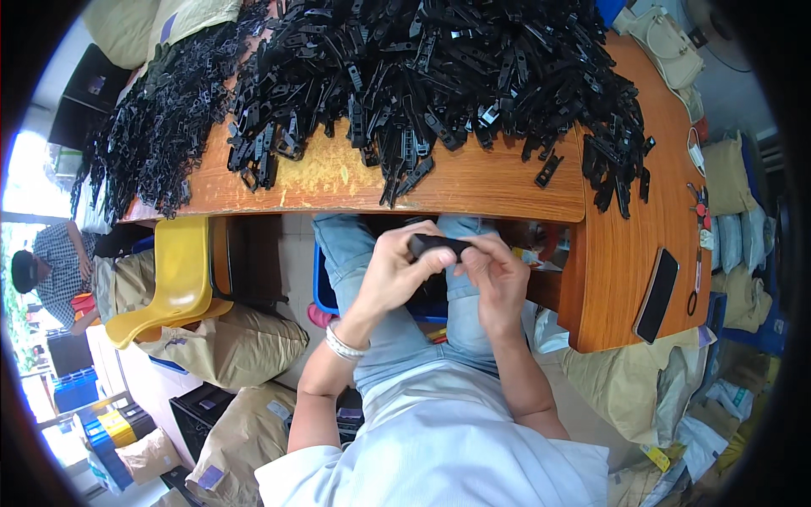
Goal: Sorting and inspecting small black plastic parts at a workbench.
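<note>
Over my lap, just off the table's front edge, I hold a small black plastic part [437, 245] in both hands. My left hand [399, 269] is closed round one end, its thumb lying along the part. The fingers and thumb of my right hand [500, 275] pinch the other end. Fingers cover much of the piece, so its exact kind does not show. Beyond my hands, a large heap of long black plastic parts [405, 76] covers the back of the wooden table [329, 173]. A heap of smaller black parts [169, 118] lies to its left.
On the table's right wing lie a phone [656, 296], red-handled pliers [699, 203] and scissors [694, 283]. A yellow chair [186, 270] stands at left, near brown sacks [245, 346]. A blue bin [323, 283] sits below my hands. Another person [59, 270] is at far left.
</note>
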A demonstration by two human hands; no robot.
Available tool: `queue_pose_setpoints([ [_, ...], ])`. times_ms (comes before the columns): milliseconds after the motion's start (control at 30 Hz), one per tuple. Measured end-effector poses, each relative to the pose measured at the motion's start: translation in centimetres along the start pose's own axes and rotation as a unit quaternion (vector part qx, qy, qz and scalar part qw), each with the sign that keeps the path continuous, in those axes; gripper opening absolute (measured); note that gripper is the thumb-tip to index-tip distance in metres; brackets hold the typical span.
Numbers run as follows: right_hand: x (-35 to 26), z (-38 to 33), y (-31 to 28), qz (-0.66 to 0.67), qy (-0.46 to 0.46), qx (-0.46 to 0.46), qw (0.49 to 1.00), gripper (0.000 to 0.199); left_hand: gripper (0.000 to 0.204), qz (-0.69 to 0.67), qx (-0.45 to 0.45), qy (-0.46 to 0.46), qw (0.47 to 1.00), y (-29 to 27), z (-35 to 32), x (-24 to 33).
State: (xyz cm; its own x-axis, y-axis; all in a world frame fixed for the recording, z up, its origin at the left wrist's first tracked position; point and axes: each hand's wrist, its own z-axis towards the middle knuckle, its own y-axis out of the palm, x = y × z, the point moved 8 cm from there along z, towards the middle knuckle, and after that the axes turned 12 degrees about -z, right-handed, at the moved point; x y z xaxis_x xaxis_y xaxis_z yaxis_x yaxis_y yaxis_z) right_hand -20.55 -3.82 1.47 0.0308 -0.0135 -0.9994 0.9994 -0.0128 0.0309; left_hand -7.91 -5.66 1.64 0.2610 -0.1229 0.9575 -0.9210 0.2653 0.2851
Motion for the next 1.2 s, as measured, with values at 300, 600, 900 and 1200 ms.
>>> queue_pose_setpoints([
  [300,2.8,1.3,1.6,-0.030,0.036,-0.041,0.998,0.012,0.023,0.552,0.250,0.166,0.778,-7.4,8.0,5.6],
  [600,3.7,2.7,2.9,-0.034,0.039,-0.079,0.996,0.013,0.018,0.390,0.242,0.034,0.888,-11.1,6.5,5.3],
  [900,1.2,2.6,3.2,0.214,-0.017,-0.177,0.961,0.023,0.014,-0.212,0.014,-0.006,0.977,-5.2,-0.2,0.2],
  [1200,-2.9,0.9,1.7,-0.174,-0.154,-0.158,0.960,0.020,0.028,-0.171,0.076,-0.107,0.976,-3.2,-0.4,-0.8],
])
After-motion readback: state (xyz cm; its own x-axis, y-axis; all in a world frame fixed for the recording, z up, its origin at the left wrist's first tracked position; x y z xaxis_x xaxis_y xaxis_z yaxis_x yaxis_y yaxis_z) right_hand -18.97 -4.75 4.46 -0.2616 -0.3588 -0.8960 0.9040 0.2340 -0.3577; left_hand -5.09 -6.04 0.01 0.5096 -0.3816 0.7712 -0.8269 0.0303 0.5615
